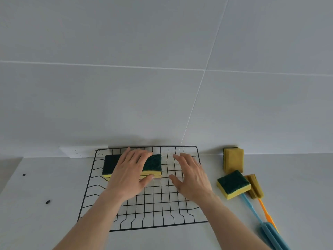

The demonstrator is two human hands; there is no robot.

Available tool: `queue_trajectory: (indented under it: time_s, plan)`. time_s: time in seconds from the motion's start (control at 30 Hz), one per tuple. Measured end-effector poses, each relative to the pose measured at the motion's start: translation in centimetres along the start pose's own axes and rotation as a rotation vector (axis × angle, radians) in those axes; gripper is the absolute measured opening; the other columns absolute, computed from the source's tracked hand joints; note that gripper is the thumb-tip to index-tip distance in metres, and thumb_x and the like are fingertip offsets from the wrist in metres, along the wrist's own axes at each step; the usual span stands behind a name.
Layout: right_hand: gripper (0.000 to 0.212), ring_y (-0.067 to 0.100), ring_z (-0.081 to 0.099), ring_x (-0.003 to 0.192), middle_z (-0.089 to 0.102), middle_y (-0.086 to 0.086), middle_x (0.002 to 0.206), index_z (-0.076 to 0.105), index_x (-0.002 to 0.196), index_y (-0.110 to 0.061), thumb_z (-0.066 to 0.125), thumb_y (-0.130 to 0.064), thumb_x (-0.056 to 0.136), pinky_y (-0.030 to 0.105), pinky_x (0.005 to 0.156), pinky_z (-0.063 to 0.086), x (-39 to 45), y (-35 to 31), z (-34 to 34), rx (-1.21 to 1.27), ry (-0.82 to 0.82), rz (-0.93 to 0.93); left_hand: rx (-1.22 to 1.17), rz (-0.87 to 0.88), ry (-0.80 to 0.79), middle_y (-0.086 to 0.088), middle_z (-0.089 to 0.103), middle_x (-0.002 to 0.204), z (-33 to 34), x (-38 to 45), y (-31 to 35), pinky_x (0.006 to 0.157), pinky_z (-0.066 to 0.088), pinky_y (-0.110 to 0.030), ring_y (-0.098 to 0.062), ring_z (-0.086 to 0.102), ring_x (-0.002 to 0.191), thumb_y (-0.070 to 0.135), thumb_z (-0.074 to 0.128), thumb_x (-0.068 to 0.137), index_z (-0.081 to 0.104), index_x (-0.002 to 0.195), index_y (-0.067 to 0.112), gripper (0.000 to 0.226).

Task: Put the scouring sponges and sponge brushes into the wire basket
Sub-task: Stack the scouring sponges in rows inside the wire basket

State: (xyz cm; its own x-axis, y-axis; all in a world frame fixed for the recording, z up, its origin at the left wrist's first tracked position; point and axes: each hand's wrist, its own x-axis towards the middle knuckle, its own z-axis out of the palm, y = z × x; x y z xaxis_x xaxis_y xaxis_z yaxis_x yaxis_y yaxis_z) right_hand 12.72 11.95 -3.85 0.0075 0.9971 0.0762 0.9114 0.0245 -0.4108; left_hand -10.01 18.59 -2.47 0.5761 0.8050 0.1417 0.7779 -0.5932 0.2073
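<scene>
Blue brush (pixel 272 231) and orange brush (pixel 266 212) on surface (pixel 45 222), right of wire basket (pixel 153 199). Left hand (pixel 129 174) spread flat on stacked sponges (pixel 153 164) in basket's far corner; right hand (pixel 191 177) wide, empty. Recommended: square stack, then fetch loose sponge (pixel 233 184) and the yellow sponges (pixel 233 159).

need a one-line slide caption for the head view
Left hand on stacked sponges in the basket; right hand open above it; more sponges and brushes wait at right.

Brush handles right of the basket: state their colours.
One brush handle is light blue, the other handle orange; the head view, the only one, shows both.
</scene>
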Motion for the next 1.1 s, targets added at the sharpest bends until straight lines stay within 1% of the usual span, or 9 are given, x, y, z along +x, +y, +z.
queue_trajectory:
  time_s: [0.2, 0.3, 0.4, 0.5, 0.63, 0.77, 0.93, 1.0, 1.1]
  plan:
    - [0.062, 0.022, 0.040, 0.135, 0.044, 0.000, 0.149, 0.041, 0.144, -0.028, 0.060, -0.053, 0.091, 0.037, 0.109, 0.037, -2.8, 3.0, -2.8, -0.041, 0.037, 0.030, -0.044, -0.009, -0.001, 0.007, 0.052, 0.135, 0.1, 0.2, 4.6, 0.120, 0.021, -0.042, -0.016, 0.042, 0.130, 0.062, 0.053, 0.088, 0.041, 0.139, 0.027, 0.063]
    - [0.057, 0.023, 0.042, 0.134, 0.046, 0.000, 0.146, 0.046, 0.141, -0.027, 0.058, -0.054, 0.092, 0.038, 0.108, 0.036, -4.4, 4.8, -4.1, -0.043, 0.065, 0.045, -0.055, -0.014, -0.006, 0.009, 0.051, 0.136, 0.6, 0.4, 7.5, 0.120, 0.015, -0.036, -0.014, 0.040, 0.131, 0.062, 0.051, 0.089, 0.041, 0.139, 0.029, 0.061]
    - [0.055, 0.022, 0.041, 0.134, 0.047, -0.001, 0.145, 0.047, 0.140, -0.028, 0.058, -0.052, 0.092, 0.038, 0.109, 0.037, -6.1, 7.0, -5.4, -0.039, 0.052, 0.091, -0.075, -0.006, -0.029, 0.010, 0.049, 0.137, 1.3, 0.9, 10.5, 0.119, 0.016, -0.035, -0.013, 0.038, 0.132, 0.064, 0.044, 0.091, 0.039, 0.141, 0.030, 0.060]
    - [0.052, 0.022, 0.047, 0.128, 0.051, -0.001, 0.138, 0.051, 0.137, -0.025, 0.064, -0.044, 0.090, 0.036, 0.105, 0.040, -7.7, 9.8, -6.6, -0.040, 0.043, 0.137, -0.101, 0.010, -0.046, 0.011, 0.050, 0.134, 2.1, 1.6, 13.6, 0.117, 0.023, -0.034, -0.013, 0.038, 0.130, 0.066, 0.040, 0.092, 0.040, 0.140, 0.031, 0.060]
    - [0.046, 0.021, 0.053, 0.112, 0.055, -0.005, 0.126, 0.054, 0.131, -0.026, 0.066, -0.040, 0.088, 0.032, 0.092, 0.044, -8.9, 13.6, -8.2, -0.038, 0.025, 0.216, -0.116, 0.036, -0.071, 0.011, 0.052, 0.132, 3.5, 3.0, 17.4, 0.116, 0.025, -0.035, -0.014, 0.040, 0.128, 0.064, 0.046, 0.090, 0.041, 0.138, 0.031, 0.058]
    - [0.043, 0.020, 0.053, 0.109, 0.053, -0.005, 0.126, 0.053, 0.129, -0.029, 0.064, -0.041, 0.089, 0.032, 0.092, 0.044, -9.1, 17.4, -9.3, -0.033, 0.015, 0.273, -0.130, 0.040, -0.111, 0.012, 0.050, 0.133, 5.2, 4.6, 20.2, 0.115, 0.026, -0.034, -0.013, 0.039, 0.128, 0.065, 0.045, 0.089, 0.038, 0.139, 0.033, 0.060]
    - [0.050, 0.020, 0.052, 0.114, 0.049, -0.003, 0.133, 0.049, 0.137, -0.028, 0.061, -0.044, 0.091, 0.034, 0.093, 0.044, -7.7, 20.8, -9.9, 0.041, -0.004, 0.350, -0.153, 0.042, -0.148, 0.011, 0.049, 0.134, 7.4, 6.5, 22.9, 0.117, 0.022, -0.033, -0.013, 0.038, 0.130, 0.066, 0.048, 0.088, 0.036, 0.140, 0.033, 0.063]
    - [0.054, 0.021, 0.054, 0.112, 0.047, -0.002, 0.136, 0.045, 0.139, -0.028, 0.061, -0.048, 0.091, 0.033, 0.090, 0.044, -6.5, 21.4, -10.0, 0.080, -0.013, 0.393, -0.156, 0.028, -0.177, 0.009, 0.048, 0.136, 8.4, 7.1, 23.6, 0.117, 0.020, -0.033, -0.015, 0.037, 0.131, 0.067, 0.049, 0.087, 0.032, 0.142, 0.031, 0.068]
    - [0.061, 0.024, 0.057, 0.110, 0.045, 0.000, 0.136, 0.041, 0.141, -0.028, 0.063, -0.053, 0.089, 0.033, 0.086, 0.045, -4.2, 22.1, -9.9, 0.147, -0.014, 0.438, -0.117, -0.004, -0.237, 0.004, 0.047, 0.139, 9.9, 7.7, 24.2, 0.118, 0.021, -0.038, -0.019, 0.036, 0.132, 0.073, 0.049, 0.083, 0.026, 0.146, 0.028, 0.080]
